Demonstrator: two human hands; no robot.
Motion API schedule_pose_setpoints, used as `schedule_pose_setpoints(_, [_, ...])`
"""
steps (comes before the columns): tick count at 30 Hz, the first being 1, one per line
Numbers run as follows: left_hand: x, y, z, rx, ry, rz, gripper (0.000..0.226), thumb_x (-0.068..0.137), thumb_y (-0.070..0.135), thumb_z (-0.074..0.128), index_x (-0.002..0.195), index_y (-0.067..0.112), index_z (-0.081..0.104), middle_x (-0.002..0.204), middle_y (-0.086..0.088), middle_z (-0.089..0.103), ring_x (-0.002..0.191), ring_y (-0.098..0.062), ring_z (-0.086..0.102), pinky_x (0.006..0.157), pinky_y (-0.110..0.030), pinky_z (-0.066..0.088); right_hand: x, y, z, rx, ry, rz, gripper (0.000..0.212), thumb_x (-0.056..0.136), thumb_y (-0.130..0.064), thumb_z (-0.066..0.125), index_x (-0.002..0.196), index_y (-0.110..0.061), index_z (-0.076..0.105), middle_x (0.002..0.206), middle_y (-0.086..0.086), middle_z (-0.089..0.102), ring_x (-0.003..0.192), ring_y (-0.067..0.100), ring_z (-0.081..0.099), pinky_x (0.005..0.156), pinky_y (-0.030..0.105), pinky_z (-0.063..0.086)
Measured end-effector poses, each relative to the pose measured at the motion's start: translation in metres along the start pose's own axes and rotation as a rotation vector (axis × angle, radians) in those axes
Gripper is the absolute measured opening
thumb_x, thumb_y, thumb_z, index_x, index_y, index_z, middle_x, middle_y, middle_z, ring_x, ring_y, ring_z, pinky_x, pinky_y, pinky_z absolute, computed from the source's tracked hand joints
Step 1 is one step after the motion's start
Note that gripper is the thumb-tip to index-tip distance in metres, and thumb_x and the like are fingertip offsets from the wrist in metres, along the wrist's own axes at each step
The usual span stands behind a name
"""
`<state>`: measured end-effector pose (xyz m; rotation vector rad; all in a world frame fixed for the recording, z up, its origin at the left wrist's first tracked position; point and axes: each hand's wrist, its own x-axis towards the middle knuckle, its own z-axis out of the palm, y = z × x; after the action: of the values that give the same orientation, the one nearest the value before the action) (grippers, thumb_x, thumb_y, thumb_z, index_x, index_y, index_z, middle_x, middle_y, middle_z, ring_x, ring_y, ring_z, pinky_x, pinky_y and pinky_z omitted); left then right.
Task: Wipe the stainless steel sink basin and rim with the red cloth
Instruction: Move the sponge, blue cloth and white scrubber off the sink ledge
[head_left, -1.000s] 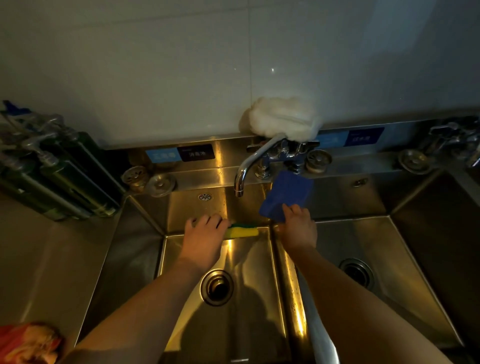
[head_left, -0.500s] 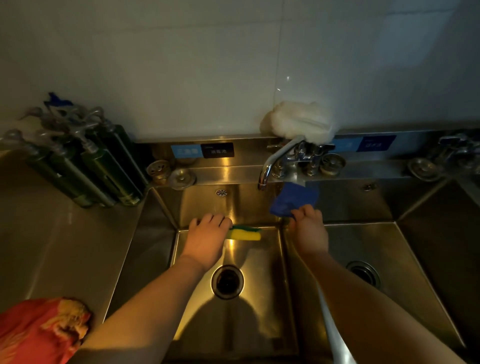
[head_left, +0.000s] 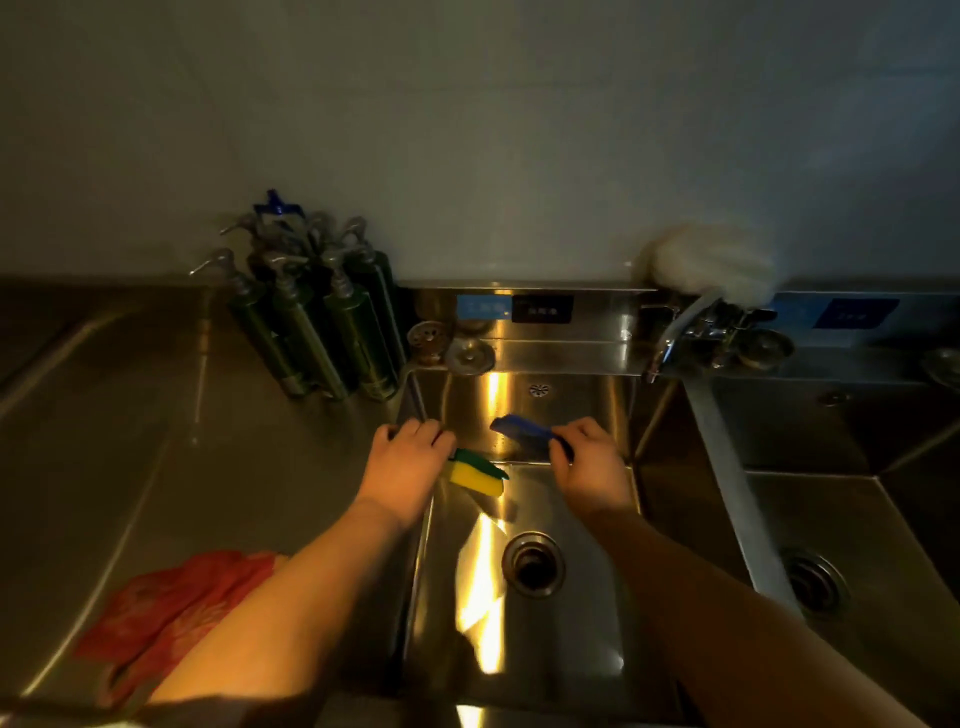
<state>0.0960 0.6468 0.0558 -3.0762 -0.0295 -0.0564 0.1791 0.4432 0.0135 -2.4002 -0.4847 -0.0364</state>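
Left hand (head_left: 408, 467) was curled round one end of a yellow-green sponge (head_left: 475, 470), which was held clear above the basin floor near the left rear corner. Right hand (head_left: 589, 467) pinched a blue cloth (head_left: 524, 428) by one edge, just in front of the back wall of the sink basin (head_left: 571, 400). My read: both items were being cleared out of the basin so the steel was free to wipe. No wiping yet. Red cloth (head_left: 171, 608) lay crumpled on the counter (head_left: 104, 415), left of the basin, part hidden under the left forearm, with neither hand on it. The basin was bare steel with strong glare, drain (head_left: 533, 564) centred and open. Second basin (head_left: 857, 519) sat to the right past a divider. Faucet (head_left: 675, 332) was on the back ledge with a white bundle (head_left: 711, 262) above it. Green pump bottles (head_left: 322, 332) were clustered at the counter's rear and two sink strainers (head_left: 470, 356) sat on the ledge. The room was dim, with a pale tiled wall behind.
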Motion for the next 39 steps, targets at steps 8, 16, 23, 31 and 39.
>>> schedule_pose_setpoints(8, [-0.017,-0.067,-0.004,0.006,0.090,-0.140,0.045,0.072,0.001,0.062,0.114,0.018,0.059,0.113,-0.010,0.055,0.111,-0.033,0.052,0.090,-0.045,0.037,0.018,-0.061,0.014,0.238,0.192,0.072,0.024,0.093,-0.010,0.054,0.113,-0.003,0.064,0.105,0.013,0.059,0.090,0.019,0.055,0.081,0.017,0.035])
schedule_pose_setpoints(16, [-0.027,-0.110,0.021,0.016,0.009,-0.289,0.056,0.082,0.003,0.058,0.133,0.024,0.047,0.133,-0.008,0.045,0.125,-0.030,0.041,0.103,-0.050,0.031,0.028,-0.087,0.038,0.450,0.139,0.241,0.022,0.094,-0.013,0.050,0.113,-0.009,0.062,0.106,0.009,0.065,0.094,0.017,0.061,0.087,0.033,0.050])
schedule_pose_setpoints(23, [-0.022,-0.125,0.042,-0.060,-0.206,-0.329,0.057,0.085,0.007,0.055,0.136,0.029,0.039,0.134,-0.003,0.044,0.129,-0.026,0.038,0.105,-0.047,0.034,0.035,-0.084,0.047,0.438,0.113,0.260,0.021,0.093,-0.009,0.051,0.110,-0.005,0.063,0.091,0.004,0.062,0.084,0.014,0.059,0.081,0.031,0.049])
schedule_pose_setpoints(31, [-0.026,-0.122,0.037,-0.190,-0.255,-0.341,0.077,0.078,0.034,0.067,0.143,0.029,0.027,0.138,-0.001,0.040,0.127,-0.025,0.040,0.099,-0.044,0.039,0.040,-0.088,0.064,0.478,-0.051,0.383,0.021,0.094,-0.010,0.050,0.109,-0.006,0.063,0.095,0.011,0.066,0.089,0.026,0.063,0.082,0.039,0.052])
schedule_pose_setpoints(39, [-0.018,-0.117,0.029,-0.968,-0.247,-0.542,0.100,0.067,0.017,0.085,0.147,0.018,0.024,0.113,-0.002,0.056,0.106,-0.025,0.061,0.097,-0.042,0.048,0.039,-0.111,0.069,0.720,-0.236,0.492,0.024,0.098,-0.006,0.043,0.118,-0.003,0.056,0.107,0.008,0.058,0.097,0.019,0.057,0.060,0.017,0.053])
